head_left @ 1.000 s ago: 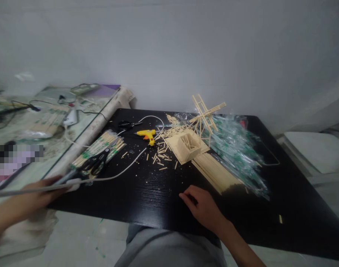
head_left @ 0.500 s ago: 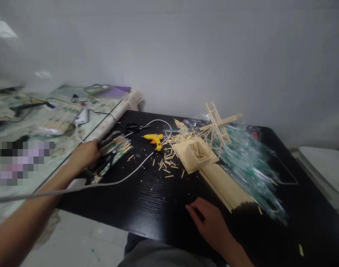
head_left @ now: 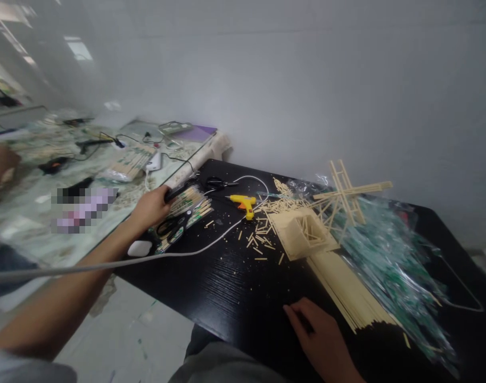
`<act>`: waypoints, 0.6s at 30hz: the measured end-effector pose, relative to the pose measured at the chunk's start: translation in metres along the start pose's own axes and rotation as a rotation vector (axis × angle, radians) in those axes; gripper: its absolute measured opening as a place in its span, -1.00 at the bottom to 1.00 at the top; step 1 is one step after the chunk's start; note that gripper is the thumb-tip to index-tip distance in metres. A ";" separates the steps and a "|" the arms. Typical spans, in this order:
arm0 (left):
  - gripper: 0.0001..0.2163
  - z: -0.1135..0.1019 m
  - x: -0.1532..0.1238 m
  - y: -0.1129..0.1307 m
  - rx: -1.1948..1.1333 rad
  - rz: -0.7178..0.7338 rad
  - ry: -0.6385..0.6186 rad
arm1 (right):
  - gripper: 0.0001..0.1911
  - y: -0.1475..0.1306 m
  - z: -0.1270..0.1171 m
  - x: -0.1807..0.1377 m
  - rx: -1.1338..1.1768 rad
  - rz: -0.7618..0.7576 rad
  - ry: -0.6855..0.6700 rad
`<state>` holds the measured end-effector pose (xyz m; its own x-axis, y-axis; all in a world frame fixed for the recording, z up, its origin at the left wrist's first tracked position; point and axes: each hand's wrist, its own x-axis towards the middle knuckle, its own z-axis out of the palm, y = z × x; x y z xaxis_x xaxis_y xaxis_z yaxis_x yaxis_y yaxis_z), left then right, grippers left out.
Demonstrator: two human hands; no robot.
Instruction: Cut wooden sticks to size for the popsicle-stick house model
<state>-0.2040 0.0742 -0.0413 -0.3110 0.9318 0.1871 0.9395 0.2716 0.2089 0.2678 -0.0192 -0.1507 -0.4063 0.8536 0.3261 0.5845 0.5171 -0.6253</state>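
Note:
My left hand (head_left: pixel 153 206) is closed around the end of a black elongated object (head_left: pixel 182 188), whose kind I cannot make out, at the table's left side. Below it, black-handled scissors (head_left: pixel 174 226) lie over packs of wooden sticks (head_left: pixel 195 207). My right hand (head_left: pixel 318 332) rests near the front edge with fingers curled and nothing visible in them. Beyond it stands a wooden-stick model (head_left: pixel 294 231), a square base with a hollow tapered body and a cross of sticks like windmill sails (head_left: pixel 344 191). A yellow glue gun (head_left: pixel 246 206) lies to its left.
Cut stick pieces (head_left: pixel 262 234) are scattered beside the model. Long sticks (head_left: pixel 346 287) and clear-green plastic wrappers (head_left: pixel 394 255) lie on the right. A white cable (head_left: pixel 203 250) crosses the table near my left forearm. Another person's hand (head_left: pixel 1 165) shows at far left over a cluttered glass-topped table.
My view has turned left, so everything sits further right in the picture. My left hand's black object shows more plainly. My right hand stays near the front edge, still curled.

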 end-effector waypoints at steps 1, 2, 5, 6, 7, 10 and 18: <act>-0.88 -0.002 -0.003 0.001 -0.052 0.008 0.013 | -0.52 0.000 0.000 0.000 0.004 0.002 -0.005; -0.89 -0.006 -0.007 0.001 -0.099 0.012 0.028 | -0.52 0.000 0.000 0.000 0.009 0.004 -0.012; -0.88 -0.017 -0.020 0.003 -0.170 -0.005 0.104 | -0.52 0.000 -0.001 0.001 0.010 0.006 -0.023; -0.88 -0.020 -0.024 0.003 -0.192 -0.017 0.141 | -0.52 0.000 -0.001 0.001 0.008 0.005 -0.020; -0.88 -0.023 -0.028 0.002 -0.221 -0.028 0.179 | -0.53 0.000 -0.001 0.001 0.007 0.002 -0.014; -0.82 -0.024 -0.036 -0.003 -0.340 -0.085 0.249 | -0.53 -0.001 -0.001 0.002 0.008 -0.008 0.014; -0.62 -0.005 -0.027 -0.008 -0.602 -0.316 0.134 | -0.51 0.004 0.001 0.002 0.000 -0.029 0.018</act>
<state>-0.2036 0.0459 -0.0436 -0.6080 0.7817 0.1389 0.5700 0.3080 0.7618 0.2684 -0.0154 -0.1530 -0.4102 0.8393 0.3567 0.5730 0.5415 -0.6152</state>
